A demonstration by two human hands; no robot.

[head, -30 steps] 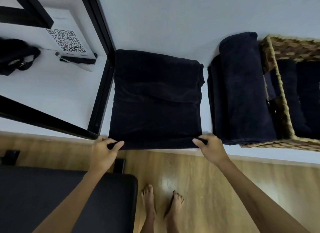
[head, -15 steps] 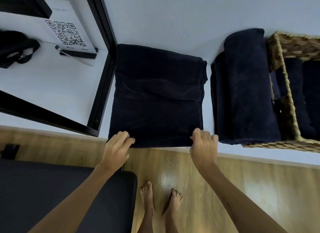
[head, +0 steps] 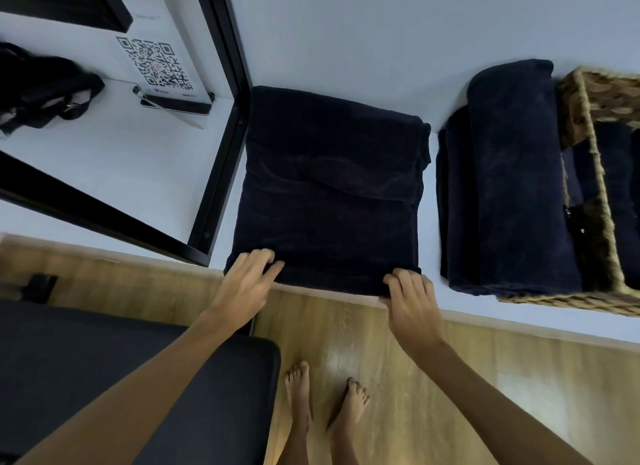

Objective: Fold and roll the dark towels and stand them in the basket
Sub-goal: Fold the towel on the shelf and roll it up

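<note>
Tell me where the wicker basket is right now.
The wicker basket sits at the far right of the head view on the white table, with a stack of folded dark towels against its left side.

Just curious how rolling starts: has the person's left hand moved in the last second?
Yes. The left hand has moved from the folded towel's near-left corner, beside the black frame, a little rightward and up onto the towel's near edge.
</note>
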